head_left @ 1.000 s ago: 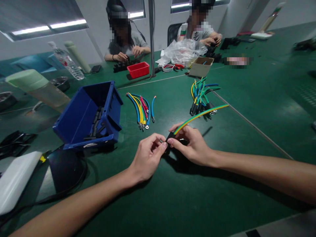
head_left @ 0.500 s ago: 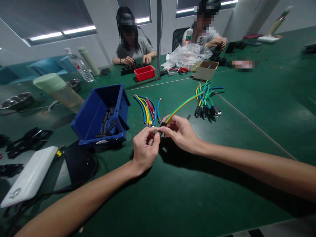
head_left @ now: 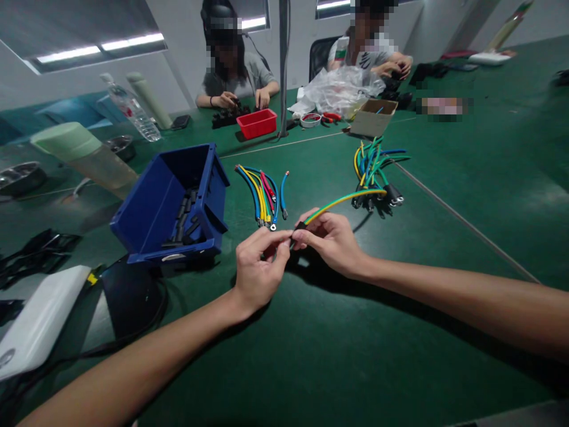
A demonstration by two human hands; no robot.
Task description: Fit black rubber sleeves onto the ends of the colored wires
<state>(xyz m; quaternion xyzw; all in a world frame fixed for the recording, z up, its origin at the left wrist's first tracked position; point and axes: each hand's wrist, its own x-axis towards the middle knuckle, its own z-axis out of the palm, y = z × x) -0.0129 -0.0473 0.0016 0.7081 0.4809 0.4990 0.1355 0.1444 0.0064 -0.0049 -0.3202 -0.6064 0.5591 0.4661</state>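
Observation:
My right hand (head_left: 331, 240) pinches the near end of a green-and-yellow wire (head_left: 347, 200) that carries a small black sleeve (head_left: 299, 226). My left hand (head_left: 258, 267) meets it fingertip to fingertip, pinched on the wire's tip at the sleeve. The wire's far end arcs right toward a bundle of coloured wires with black sleeves (head_left: 373, 175). A second fan of blue, yellow and red wires (head_left: 263, 196) lies just beyond my hands on the green table (head_left: 311, 356).
A blue bin (head_left: 171, 204) holding black sleeves stands tilted at the left. A white device (head_left: 38, 323) with a black cable lies at lower left. Farther back are a red tray (head_left: 256, 123), a cardboard box (head_left: 374, 117), bottles and two other people working.
Both hands stayed joined on the wire's end and shifted slightly left and away. The wire's free end swung up toward the right bundle, then dropped lower again.

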